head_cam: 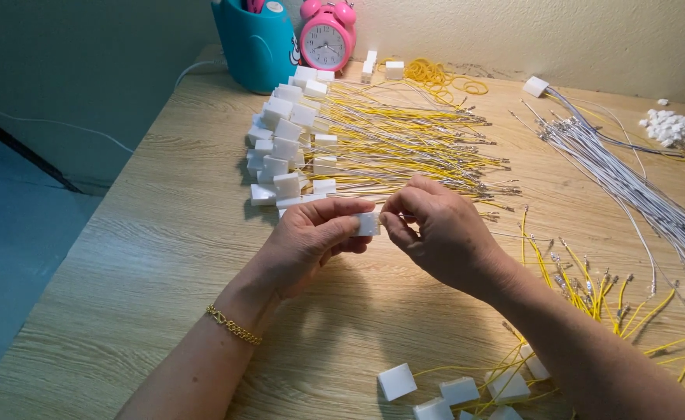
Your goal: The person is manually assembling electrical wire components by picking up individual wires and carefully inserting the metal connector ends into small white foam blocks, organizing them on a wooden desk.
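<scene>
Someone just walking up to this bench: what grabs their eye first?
Probably the two hands at the centre, the left hand and right hand meeting on a small white connector block. Behind them lies a wide row of yellow wires ending in stacked white blocks, and a pink alarm clock stands at the back wall.

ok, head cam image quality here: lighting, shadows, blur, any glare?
Head view: soft, even light, no glare on the wooden table. Faint shadows fall under the left hand and right hand. The white connector pinched between them is sharp. The pink clock and the frame edges look slightly softer.
</scene>
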